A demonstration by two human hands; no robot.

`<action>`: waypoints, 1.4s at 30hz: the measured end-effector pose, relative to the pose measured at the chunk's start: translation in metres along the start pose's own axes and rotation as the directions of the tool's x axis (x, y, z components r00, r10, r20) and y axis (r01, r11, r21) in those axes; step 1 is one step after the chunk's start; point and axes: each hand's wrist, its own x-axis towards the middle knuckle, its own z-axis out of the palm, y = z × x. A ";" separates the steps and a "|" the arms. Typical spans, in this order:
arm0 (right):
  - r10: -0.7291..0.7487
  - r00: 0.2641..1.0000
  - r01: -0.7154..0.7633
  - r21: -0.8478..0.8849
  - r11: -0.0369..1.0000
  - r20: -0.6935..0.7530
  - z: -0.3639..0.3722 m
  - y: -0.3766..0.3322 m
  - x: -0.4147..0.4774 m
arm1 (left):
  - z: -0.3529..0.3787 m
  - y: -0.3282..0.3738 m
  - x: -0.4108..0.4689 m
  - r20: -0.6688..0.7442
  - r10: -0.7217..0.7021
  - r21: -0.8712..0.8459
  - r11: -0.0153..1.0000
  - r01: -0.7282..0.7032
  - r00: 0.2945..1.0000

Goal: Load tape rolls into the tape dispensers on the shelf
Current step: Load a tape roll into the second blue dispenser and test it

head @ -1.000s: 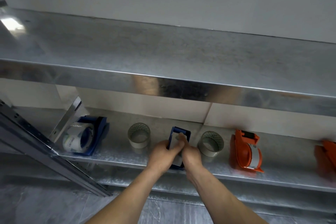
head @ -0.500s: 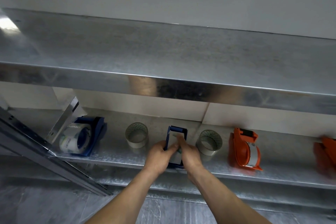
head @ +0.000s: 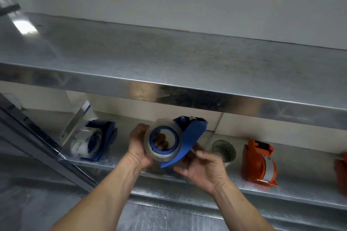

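Observation:
A blue tape dispenser (head: 189, 137) is lifted off the lower metal shelf (head: 300, 189) and turned on its side toward me. A clear tape roll (head: 163, 155) sits on its blue hub. My left hand (head: 139, 148) grips the roll side, fingers showing through the core. My right hand (head: 204, 167) cups the dispenser from beneath and the right. A loose clear tape roll (head: 224, 150) stands on the shelf just right of my hands.
Another blue dispenser (head: 93, 140) with a roll lies at the shelf's left end beside a slanted metal post (head: 37, 140). An orange dispenser (head: 259, 163) with tape stands to the right, and another orange one (head: 340, 172) shows at the frame edge. The upper shelf (head: 169, 73) overhangs.
The blue dispenser was resting on the shelf under both hands; now it is raised and rotated sideways with a roll on its hub. The loose roll left of it is out of sight.

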 end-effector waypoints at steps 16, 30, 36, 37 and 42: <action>-0.499 0.866 0.170 -0.949 0.267 0.014 0.021 0.012 -0.001 | 0.040 0.018 0.009 0.186 -0.037 0.661 0.744 -0.097 0.982; -0.499 0.866 0.038 -0.991 0.130 -0.032 -0.003 0.016 -0.003 | 0.042 0.017 0.005 0.377 -0.002 0.738 0.606 -0.299 0.926; -0.487 0.873 0.054 -0.985 0.162 -0.032 0.000 0.015 -0.003 | 0.046 0.021 0.007 0.418 0.108 0.843 0.324 -0.429 0.902; -0.489 0.872 0.058 -0.985 0.163 -0.029 0.000 0.015 -0.003 | 0.047 0.022 0.006 0.432 0.126 0.840 0.305 -0.449 0.893; -0.504 0.864 0.086 -0.984 0.159 -0.006 0.001 0.018 -0.005 | 0.048 0.022 0.008 0.472 0.205 0.837 0.199 -0.509 0.857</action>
